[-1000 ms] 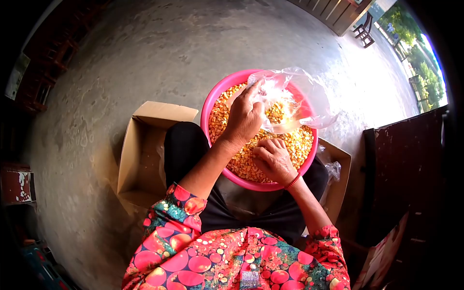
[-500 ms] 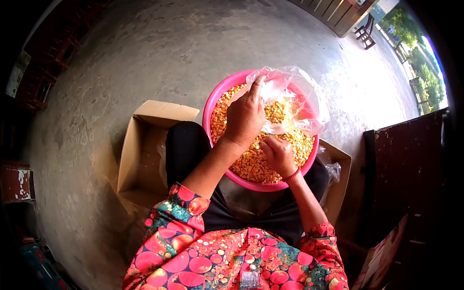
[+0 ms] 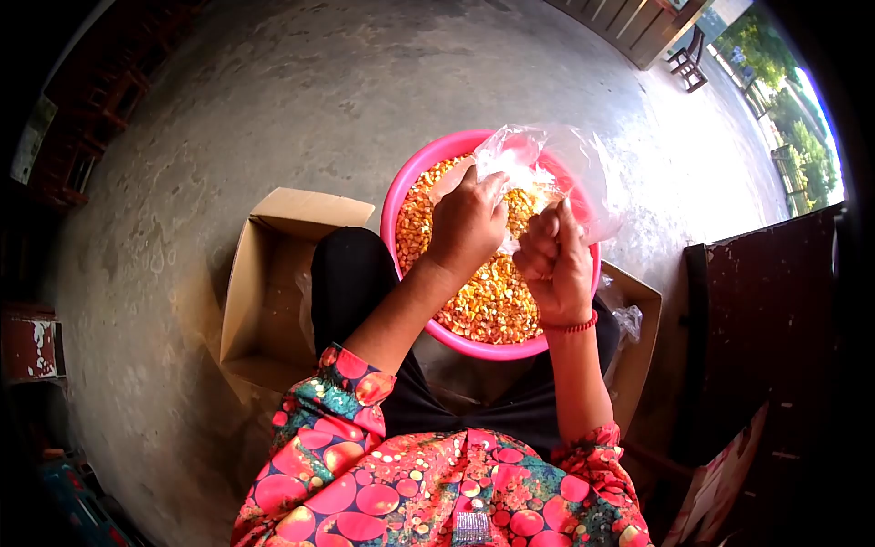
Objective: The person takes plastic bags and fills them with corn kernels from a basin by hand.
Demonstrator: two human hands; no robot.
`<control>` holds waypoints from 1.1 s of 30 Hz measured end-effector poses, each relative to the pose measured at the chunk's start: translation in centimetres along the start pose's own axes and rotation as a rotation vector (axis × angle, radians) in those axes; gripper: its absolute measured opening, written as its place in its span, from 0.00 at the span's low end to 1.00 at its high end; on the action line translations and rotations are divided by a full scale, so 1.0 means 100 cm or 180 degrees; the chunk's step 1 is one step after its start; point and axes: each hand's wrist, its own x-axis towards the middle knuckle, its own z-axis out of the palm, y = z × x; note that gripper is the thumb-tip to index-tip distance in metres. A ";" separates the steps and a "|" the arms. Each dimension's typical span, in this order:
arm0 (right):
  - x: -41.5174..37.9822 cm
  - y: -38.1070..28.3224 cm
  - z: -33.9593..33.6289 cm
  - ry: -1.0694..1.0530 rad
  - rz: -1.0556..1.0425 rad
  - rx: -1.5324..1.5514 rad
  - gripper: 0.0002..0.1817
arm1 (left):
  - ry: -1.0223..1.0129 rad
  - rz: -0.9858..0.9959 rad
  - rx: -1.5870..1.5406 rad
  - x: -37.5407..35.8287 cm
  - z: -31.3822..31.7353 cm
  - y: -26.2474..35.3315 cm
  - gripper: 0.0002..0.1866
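A pink plastic basin [image 3: 474, 349] filled with yellow-orange corn kernels [image 3: 489, 308] sits between my knees. Over its far right part, a clear plastic bag [image 3: 585, 171] stands puffed up, shining with glare. My left hand [image 3: 467, 219] is closed on the left side of the bag's mouth, thumb and forefinger pinching the film. On the near right side of the bag, my right hand [image 3: 559, 263], a red bracelet at its wrist, has its fingers curled and pinched together at the film. Whether any kernels are inside the bag is hard to tell.
An open cardboard box [image 3: 264, 301] stands to the left of my legs. Another box [image 3: 641, 351] with crumpled clear plastic is at the right. Dark wooden furniture [image 3: 766, 310] rises further right. A wooden chair [image 3: 689, 60] stands near the bright doorway on the concrete floor.
My right hand has risen from low over the corn to the bag's right edge, turning upward. My left forefinger has curled down from pointing away, and the bag has shifted slightly.
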 end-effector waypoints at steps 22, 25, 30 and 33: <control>0.108 0.005 -0.049 0.0718 -0.1171 -0.0563 0.11 | -0.0025 -0.0126 -0.0183 -0.002 0.006 -0.003 0.19; 0.101 0.003 -0.050 0.0541 -0.1181 -0.0860 0.10 | 0.0016 -0.0212 -0.0347 0.000 0.003 0.001 0.23; 0.087 -0.003 -0.033 0.0116 -0.1213 -0.1616 0.11 | 0.0076 -0.0216 -0.0389 0.003 0.001 -0.001 0.29; 0.063 -0.005 -0.019 0.0340 -0.1323 -0.1908 0.11 | 0.0210 -0.0139 -0.0383 0.004 -0.002 -0.001 0.29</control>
